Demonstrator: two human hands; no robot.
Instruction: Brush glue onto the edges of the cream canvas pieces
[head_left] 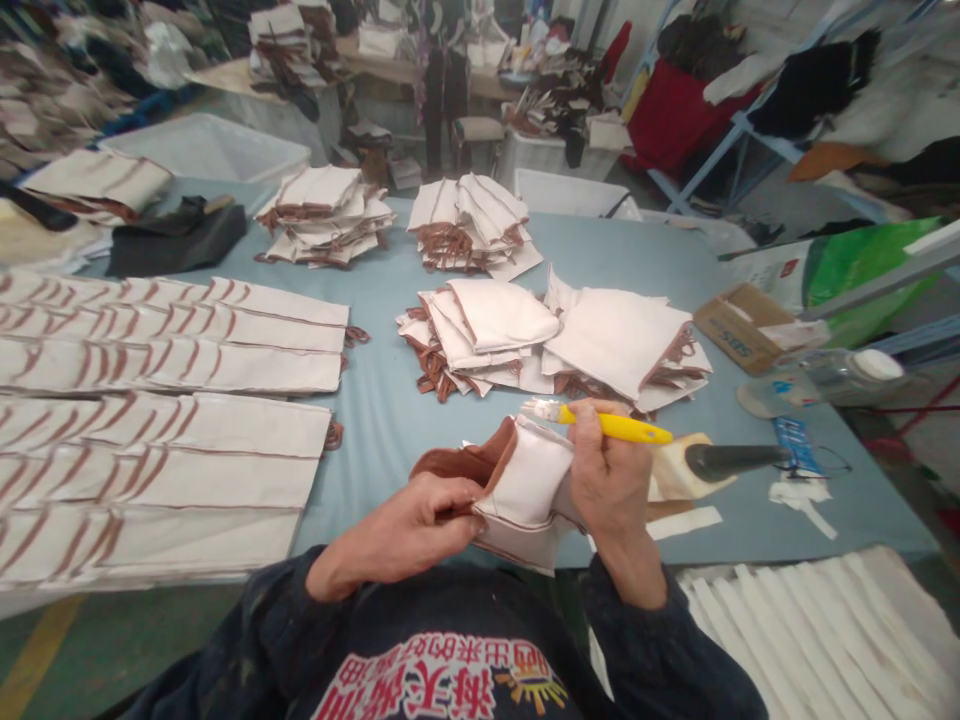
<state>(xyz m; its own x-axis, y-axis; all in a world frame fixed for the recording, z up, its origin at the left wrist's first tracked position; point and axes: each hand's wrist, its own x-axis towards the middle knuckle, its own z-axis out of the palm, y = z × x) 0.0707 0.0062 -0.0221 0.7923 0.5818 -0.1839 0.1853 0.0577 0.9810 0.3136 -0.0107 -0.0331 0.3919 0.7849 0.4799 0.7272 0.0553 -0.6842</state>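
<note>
My left hand (409, 525) pinches the lower left edge of a white pouch-like piece (531, 475) with a brown inner side, held up above the table near my body. The brown side curls open towards the left. My right hand (613, 485) is closed around a yellow-handled brush (634, 428), its pale, smeared bristles pointing left above the piece. The same hand rests against the right edge of the piece; which fingers grip it is hidden. Just beyond lie two piles of similar white pieces with brown edges, a left pile (499, 315) and a right pile (619, 335).
Overlapping rows of white pieces (247, 440) cover the left of the blue-green table (367, 490). More stacks (322, 205) stand farther back. At right are a cardboard box (739, 330), a clear plastic jar (821, 378) and a dark-handled tool (739, 460). White strips (817, 630) lie lower right.
</note>
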